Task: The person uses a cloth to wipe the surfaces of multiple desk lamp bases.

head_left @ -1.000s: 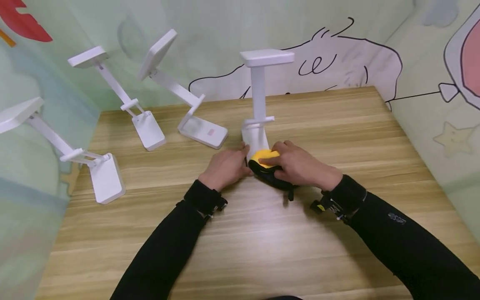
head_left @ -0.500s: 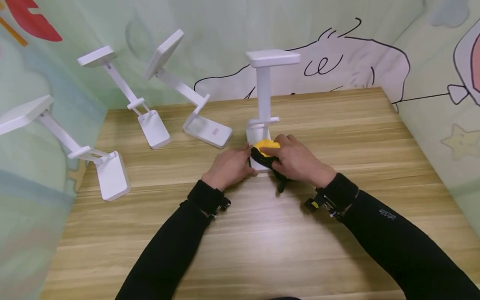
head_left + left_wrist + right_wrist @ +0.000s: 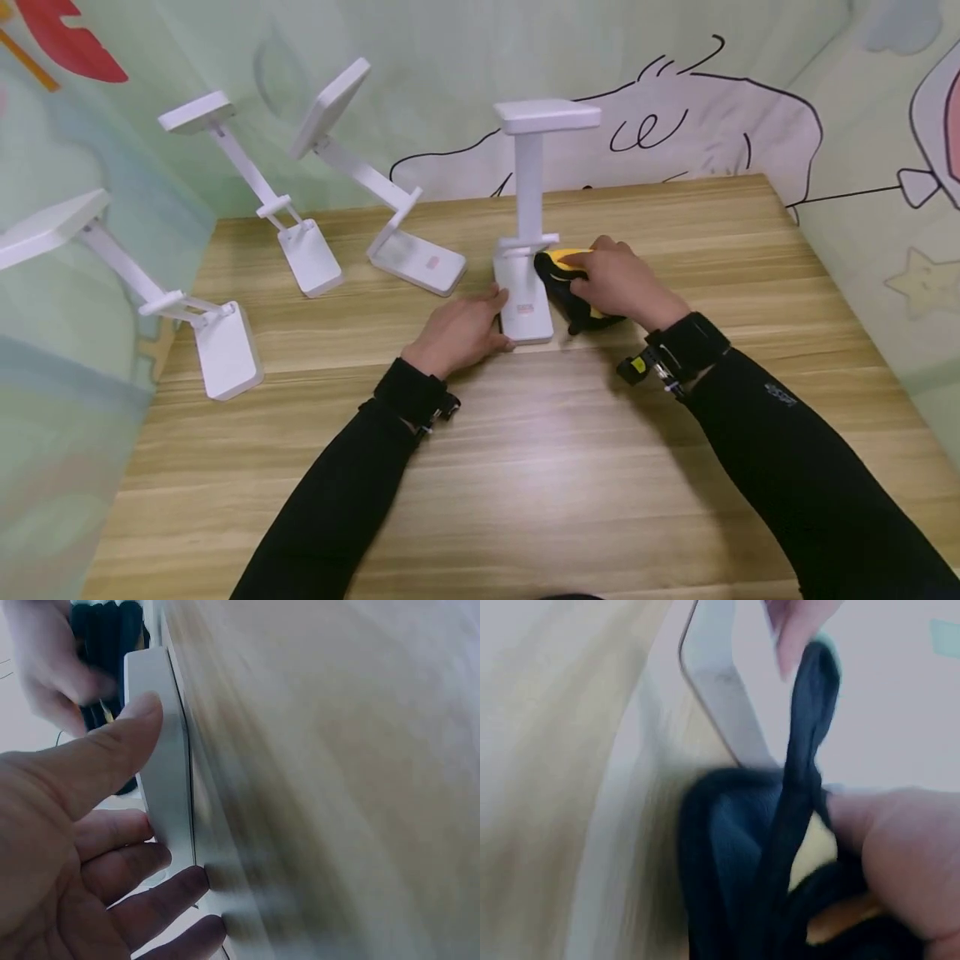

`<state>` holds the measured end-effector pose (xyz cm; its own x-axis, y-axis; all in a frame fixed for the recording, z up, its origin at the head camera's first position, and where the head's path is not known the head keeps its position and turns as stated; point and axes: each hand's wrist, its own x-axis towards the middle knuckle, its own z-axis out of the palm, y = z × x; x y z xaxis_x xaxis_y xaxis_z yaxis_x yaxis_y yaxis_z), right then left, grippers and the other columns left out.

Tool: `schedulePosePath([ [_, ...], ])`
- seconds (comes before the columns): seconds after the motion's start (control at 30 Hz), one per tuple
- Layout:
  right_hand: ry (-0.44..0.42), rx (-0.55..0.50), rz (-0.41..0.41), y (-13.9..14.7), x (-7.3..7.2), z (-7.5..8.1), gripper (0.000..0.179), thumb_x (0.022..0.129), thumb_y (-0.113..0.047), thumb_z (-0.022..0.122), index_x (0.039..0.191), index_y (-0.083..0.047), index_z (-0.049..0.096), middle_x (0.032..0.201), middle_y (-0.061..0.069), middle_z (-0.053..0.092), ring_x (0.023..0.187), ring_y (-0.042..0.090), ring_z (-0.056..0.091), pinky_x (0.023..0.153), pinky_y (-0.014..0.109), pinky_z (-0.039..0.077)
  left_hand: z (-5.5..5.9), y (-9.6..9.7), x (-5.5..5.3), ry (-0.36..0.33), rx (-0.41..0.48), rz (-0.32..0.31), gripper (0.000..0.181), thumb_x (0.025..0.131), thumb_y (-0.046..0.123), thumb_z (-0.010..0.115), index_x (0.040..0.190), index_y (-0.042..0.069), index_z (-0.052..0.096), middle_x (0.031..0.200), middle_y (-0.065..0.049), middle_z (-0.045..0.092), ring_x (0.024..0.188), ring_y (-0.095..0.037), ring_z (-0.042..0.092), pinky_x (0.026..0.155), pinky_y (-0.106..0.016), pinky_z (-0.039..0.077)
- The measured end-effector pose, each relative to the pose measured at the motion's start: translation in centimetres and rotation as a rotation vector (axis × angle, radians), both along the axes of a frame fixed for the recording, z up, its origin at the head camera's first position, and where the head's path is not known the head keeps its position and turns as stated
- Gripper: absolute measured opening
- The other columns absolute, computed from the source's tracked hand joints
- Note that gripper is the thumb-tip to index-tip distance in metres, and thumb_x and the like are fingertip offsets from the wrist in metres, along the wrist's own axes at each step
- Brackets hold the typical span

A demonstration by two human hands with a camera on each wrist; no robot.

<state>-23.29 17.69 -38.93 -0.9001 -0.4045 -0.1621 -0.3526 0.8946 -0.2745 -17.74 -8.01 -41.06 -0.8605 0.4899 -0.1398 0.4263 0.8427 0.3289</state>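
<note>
A white desk lamp (image 3: 528,187) stands upright at the middle of the table, its flat head facing down. At the front left corner of its base, my left hand (image 3: 456,335) holds it, thumb at the front edge and fingers along the side. The left wrist view shows the thumb and fingertips against the base's edge (image 3: 163,776). My right hand (image 3: 622,285) grips a yellow and black cleaning cloth (image 3: 564,293) beside the base's right edge. The cloth's black trim and hanging loop (image 3: 804,727) show blurred in the right wrist view.
Three more white folding desk lamps stand to the left: one near left (image 3: 225,354), one farther back (image 3: 309,258) and one with a tilted head (image 3: 416,262). Patterned wall coverings (image 3: 675,125) rise behind and beside the wooden table (image 3: 480,500).
The cloth in my right hand has moved from the front of the lamp base back and to the right, uncovering the base's top. My left hand stays at the base's corner.
</note>
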Motion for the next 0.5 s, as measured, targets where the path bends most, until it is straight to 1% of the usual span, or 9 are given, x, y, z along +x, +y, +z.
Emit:
schedulePosePath([
  [0.03,0.010,0.023,-0.037,-0.4,-0.4,-0.3,0.049,0.101,-0.018,0.060,0.150,-0.009,0.061,0.118,0.024,0.060,0.104,0.039,0.050,0.089,0.051,0.046,0.0,0.1,0.0,-0.004,0.002,-0.001,0.084,0.096,0.044,0.078,0.162,0.008,0.041,0.167,-0.016,0.040,0.145,-0.029,0.053,0.108,-0.043,0.053],
  [0.1,0.036,0.064,-0.078,-1.2,-0.8,-0.7,0.049,0.102,-0.019,0.057,0.150,-0.010,0.060,0.117,0.024,0.057,0.101,0.040,0.047,0.083,0.053,0.048,0.0,0.2,-0.1,-0.007,0.000,-0.005,0.083,0.096,0.044,0.077,0.162,0.008,0.041,0.167,-0.016,0.040,0.145,-0.029,0.053,0.108,-0.043,0.052],
  [0.17,0.077,0.089,-0.091,-1.8,-0.9,-1.3,0.046,0.101,-0.018,0.056,0.146,-0.011,0.064,0.116,0.025,0.055,0.099,0.042,0.046,0.078,0.054,0.050,-0.1,0.3,-0.1,-0.005,-0.001,-0.008,0.083,0.096,0.045,0.077,0.162,0.009,0.041,0.167,-0.016,0.040,0.144,-0.030,0.054,0.108,-0.043,0.053],
  [0.23,0.123,0.113,-0.079,-2.3,-0.5,-1.6,0.041,0.099,-0.016,0.056,0.138,-0.011,0.069,0.115,0.026,0.055,0.099,0.044,0.047,0.075,0.057,0.052,-0.1,0.4,-0.2,0.001,-0.005,-0.015,0.083,0.097,0.045,0.076,0.162,0.009,0.041,0.166,-0.017,0.040,0.143,-0.030,0.055,0.107,-0.043,0.053],
  [0.3,0.157,0.126,-0.063,-2.4,0.3,-1.8,0.036,0.097,-0.014,0.059,0.129,-0.011,0.073,0.115,0.026,0.057,0.100,0.045,0.050,0.075,0.058,0.053,-0.1,0.4,-0.2,0.002,-0.007,-0.017,0.083,0.097,0.045,0.076,0.163,0.009,0.041,0.166,-0.017,0.040,0.142,-0.031,0.055,0.106,-0.043,0.054],
  [0.37,0.189,0.137,-0.028,-2.2,1.4,-1.8,0.031,0.094,-0.013,0.061,0.121,-0.009,0.076,0.112,0.026,0.060,0.098,0.046,0.053,0.072,0.058,0.055,-0.1,0.4,-0.2,0.001,-0.007,-0.013,0.083,0.096,0.045,0.077,0.163,0.009,0.041,0.166,-0.017,0.040,0.142,-0.031,0.055,0.106,-0.043,0.054],
  [0.5,0.210,0.151,0.067,-1.6,4.2,-1.4,0.025,0.089,-0.011,0.064,0.111,-0.008,0.078,0.102,0.023,0.061,0.089,0.041,0.055,0.062,0.051,0.054,-0.1,0.4,-0.1,-0.009,-0.008,0.000,0.084,0.096,0.044,0.078,0.163,0.009,0.040,0.166,-0.018,0.039,0.143,-0.031,0.055,0.107,-0.044,0.053],
])
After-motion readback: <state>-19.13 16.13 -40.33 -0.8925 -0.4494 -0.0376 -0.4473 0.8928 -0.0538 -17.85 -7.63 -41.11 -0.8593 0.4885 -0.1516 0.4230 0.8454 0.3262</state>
